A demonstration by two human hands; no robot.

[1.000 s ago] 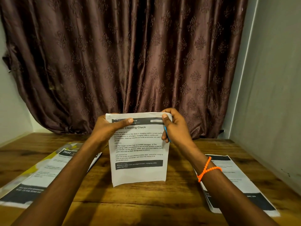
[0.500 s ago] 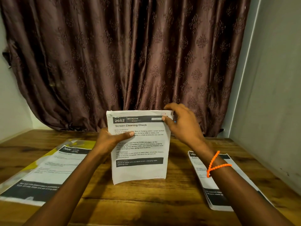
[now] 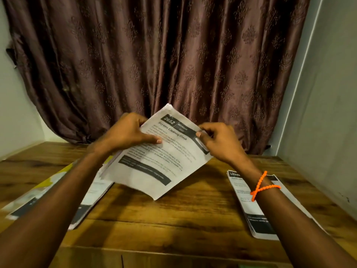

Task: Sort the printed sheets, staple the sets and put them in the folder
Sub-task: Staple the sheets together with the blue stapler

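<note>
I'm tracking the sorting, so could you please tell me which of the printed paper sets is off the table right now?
The "Screen Cleaning Check" set, tilted in mid-air between the left hand and right hand. The left stack and right stack lie flat.

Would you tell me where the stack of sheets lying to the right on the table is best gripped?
Probably its near short edge, from the front: the stack of sheets lies flat on the table, lengthwise away from the person, the right forearm crossing its far half, the near end exposed.

Brown patterned curtain, wooden table, grey walls.
</note>
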